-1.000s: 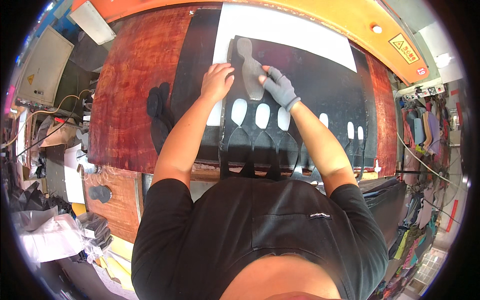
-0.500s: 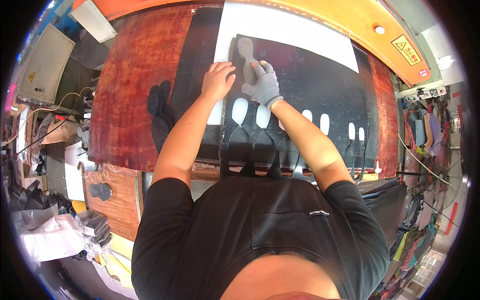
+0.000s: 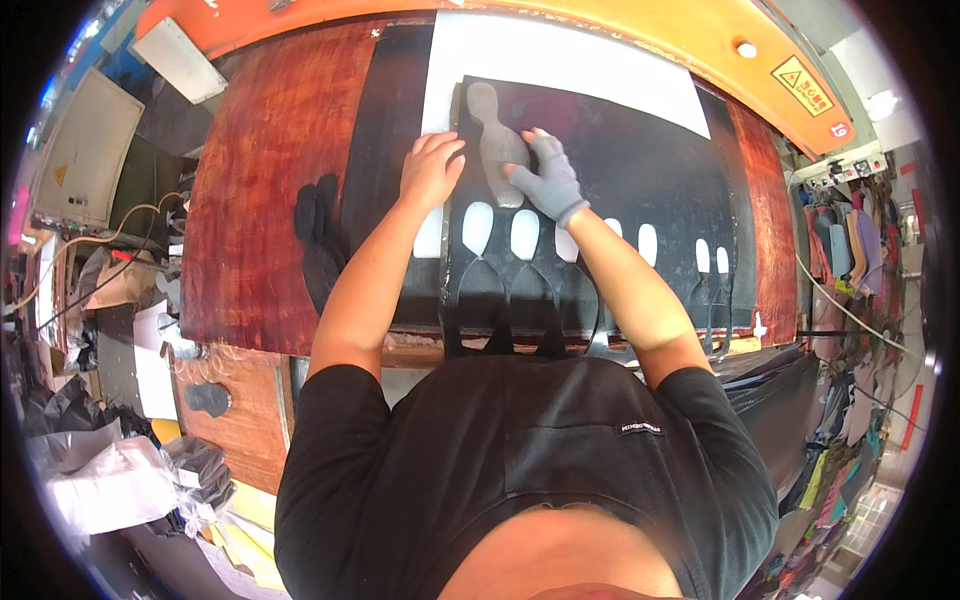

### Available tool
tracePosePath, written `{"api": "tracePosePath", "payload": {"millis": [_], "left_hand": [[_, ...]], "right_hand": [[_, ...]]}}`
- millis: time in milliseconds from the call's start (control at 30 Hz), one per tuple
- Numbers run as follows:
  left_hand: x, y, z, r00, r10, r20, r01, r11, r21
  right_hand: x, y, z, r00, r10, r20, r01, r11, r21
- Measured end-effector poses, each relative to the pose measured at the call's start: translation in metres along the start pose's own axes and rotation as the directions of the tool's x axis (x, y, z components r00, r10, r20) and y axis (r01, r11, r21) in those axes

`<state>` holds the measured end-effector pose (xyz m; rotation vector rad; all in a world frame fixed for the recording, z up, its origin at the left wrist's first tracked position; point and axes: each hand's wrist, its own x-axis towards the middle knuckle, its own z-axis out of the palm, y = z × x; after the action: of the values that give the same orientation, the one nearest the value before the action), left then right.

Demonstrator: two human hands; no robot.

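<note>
A grey sole-shaped piece lies lengthwise on a black sheet, close to its left edge. My right hand, in a grey glove that leaves the fingertips bare, is at the right side of this piece. Its thumb and fingers are spread, with the tips at the piece's edge. Bare and open, my left hand rests by the left edge of the sheet, fingers pointing away from me. Several rounded cut-outs along the sheet's near part show white, including one cut-out just below the grey piece.
Beneath the black sheet lies a white sheet on a reddish-brown table. Dark sole-shaped pieces lie left of my left forearm. An orange machine beam spans the far side. Stacked coloured material stands at the right.
My right hand has loosened from the grey piece's narrow middle and shifted right and nearer, fingers spreading. The grey piece now shows more fully. My left hand has barely moved.
</note>
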<state>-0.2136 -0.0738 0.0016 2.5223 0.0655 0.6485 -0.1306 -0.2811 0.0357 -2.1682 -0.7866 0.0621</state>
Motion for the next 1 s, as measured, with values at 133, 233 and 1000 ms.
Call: {"api": "tracePosePath", "payload": {"millis": [133,233,1000], "left_hand": [[0.0,-0.002,-0.001,1.0,0.015,-0.012,-0.015,1.0,-0.016],[-0.005,0.0,-0.004,0.999,0.001,-0.04,-0.004,0.998,-0.07],[-0.239,0.091,-0.073,0.964,-0.206,0.167,0.21,0.978,-0.001]], "right_hand": [[-0.05,0.039,-0.052,0.987,-0.034,-0.16,0.002,0.98,-0.199],[-0.113,0.076,-0.105,0.966,-0.087,-0.245,-0.008,0.932,-0.361],[-0.326,0.151,-0.165,0.749,0.164,-0.642,-0.526,0.736,-0.426]]}}
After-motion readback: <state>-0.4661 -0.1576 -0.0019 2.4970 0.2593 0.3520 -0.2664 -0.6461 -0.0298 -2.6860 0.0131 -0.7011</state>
